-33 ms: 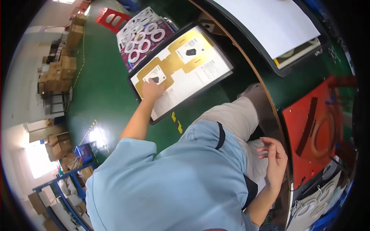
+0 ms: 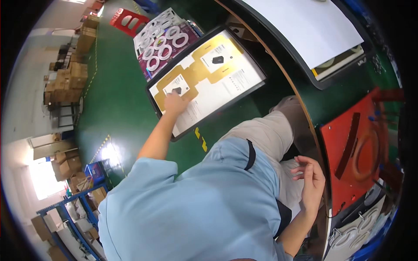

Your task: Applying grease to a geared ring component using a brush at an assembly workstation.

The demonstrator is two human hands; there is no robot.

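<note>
A large printed sheet [image 2: 235, 87], white with gold box-shaped panels and small pictures of a dark device, lies in a black-edged tray. My left hand [image 2: 175, 104] reaches onto its near left part, over the lower gold panel. The fingertips touch the sheet beside one device picture, and I see nothing held in them; the fingers look stretched out, partly hidden by the hand. On the right, my right hand [image 2: 310, 180] hovers near my thigh beside the bench edge. Its fingers are loosely bent and apart, with nothing between them.
White rings [image 2: 164, 52] lie on a purple printed sheet beyond the tray. A red stool [image 2: 128, 21] stands behind them. On the right bench are a stack of white sheets [image 2: 305, 32] and a red panel [image 2: 348, 152]. Cardboard boxes [image 2: 72, 78] line the left wall.
The whole view has shifted very slightly. My left hand stays on the sheet with its fingers a little changed in pose; my right hand has hardly moved.
</note>
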